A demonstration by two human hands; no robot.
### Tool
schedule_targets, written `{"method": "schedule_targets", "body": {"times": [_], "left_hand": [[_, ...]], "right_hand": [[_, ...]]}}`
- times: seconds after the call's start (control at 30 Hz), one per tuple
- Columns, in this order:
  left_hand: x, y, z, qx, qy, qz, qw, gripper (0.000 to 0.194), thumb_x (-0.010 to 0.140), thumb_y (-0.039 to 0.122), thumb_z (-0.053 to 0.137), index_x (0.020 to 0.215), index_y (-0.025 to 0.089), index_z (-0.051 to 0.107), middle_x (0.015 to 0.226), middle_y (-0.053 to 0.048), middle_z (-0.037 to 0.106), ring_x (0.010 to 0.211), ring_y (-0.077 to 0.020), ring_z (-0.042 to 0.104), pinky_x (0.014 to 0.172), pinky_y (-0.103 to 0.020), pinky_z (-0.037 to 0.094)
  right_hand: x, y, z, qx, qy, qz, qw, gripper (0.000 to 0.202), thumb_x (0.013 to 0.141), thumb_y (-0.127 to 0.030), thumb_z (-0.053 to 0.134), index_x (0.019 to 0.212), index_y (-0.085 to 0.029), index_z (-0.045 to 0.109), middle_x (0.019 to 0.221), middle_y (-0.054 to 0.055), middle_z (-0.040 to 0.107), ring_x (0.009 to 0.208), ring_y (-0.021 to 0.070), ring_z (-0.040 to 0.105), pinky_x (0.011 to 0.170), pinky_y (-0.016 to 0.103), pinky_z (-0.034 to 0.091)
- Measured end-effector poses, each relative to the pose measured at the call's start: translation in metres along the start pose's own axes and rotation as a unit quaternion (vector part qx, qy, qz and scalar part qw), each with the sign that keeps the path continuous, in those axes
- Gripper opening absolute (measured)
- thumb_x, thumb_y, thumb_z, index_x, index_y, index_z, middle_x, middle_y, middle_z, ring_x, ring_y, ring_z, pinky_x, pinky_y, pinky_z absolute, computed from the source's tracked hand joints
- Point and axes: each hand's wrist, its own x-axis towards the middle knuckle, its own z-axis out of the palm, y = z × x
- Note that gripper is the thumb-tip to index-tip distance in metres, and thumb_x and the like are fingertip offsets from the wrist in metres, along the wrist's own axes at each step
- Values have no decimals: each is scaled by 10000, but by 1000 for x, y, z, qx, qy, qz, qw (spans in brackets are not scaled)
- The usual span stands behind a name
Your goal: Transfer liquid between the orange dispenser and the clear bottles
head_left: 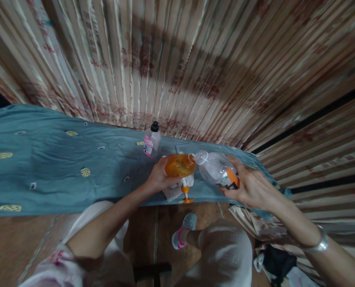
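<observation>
My left hand is closed around an orange bottle, tilted with its mouth toward the right. My right hand grips a clear plastic bottle with an orange and black label, tipped so its neck meets the orange bottle's mouth. Whether liquid passes between them I cannot make out. Below the orange bottle, an orange pump top with a white stem lies on a pale cloth. A clear bottle with a black cap and pink label stands behind my left hand.
A blue-green cloth with yellow patterns covers the long narrow surface in front of me. Pleated patterned curtains hang right behind it and along the right. My knees and a grey shoe are below the front edge. A dark bundle lies at lower right.
</observation>
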Motion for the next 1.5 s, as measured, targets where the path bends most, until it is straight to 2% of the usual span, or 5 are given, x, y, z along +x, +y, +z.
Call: {"method": "schedule_targets", "body": {"times": [0.3,0.73,1.13,1.3,1.5], "left_hand": [[-2,-1,-1,13,-6,-4,1000,752,655,379,887,1325,180,608,1297,-126,730,1189,-322,714,1082,-506,565],[-3,0,1,6,-4,-8,1000,723,657,392,899,1304,212,631,1287,-109,735,1198,-325,709,1076,-516,570],[-2,1,0,29,-4,-11,1000,735,656,419,892,1307,205,628,1275,-110,744,1177,-321,719,1071,-504,573],[-2,1,-1,37,-5,-9,999,738,647,431,904,1300,208,640,1273,-102,749,1186,-325,716,1087,-503,566],[-1,0,0,34,-4,-1,999,714,653,356,877,1305,198,631,1288,-111,745,1199,-329,712,1103,-509,559]], "right_hand": [[1,1,4,-6,-18,20,1000,932,798,-519,644,1560,-37,406,680,22,677,573,267,669,625,363,508],[0,5,7,-15,10,-3,1000,918,787,-495,668,1554,-58,419,839,88,759,671,285,718,661,365,533],[0,4,6,-19,-5,3,1000,928,801,-511,641,1551,-14,417,767,76,724,647,291,711,680,384,543],[0,6,8,-18,12,-9,1000,916,787,-507,655,1548,-51,425,844,94,756,667,288,720,676,377,545],[1,3,5,-18,-5,7,1000,931,793,-505,652,1553,-21,417,721,57,717,591,276,687,633,366,522]]}}
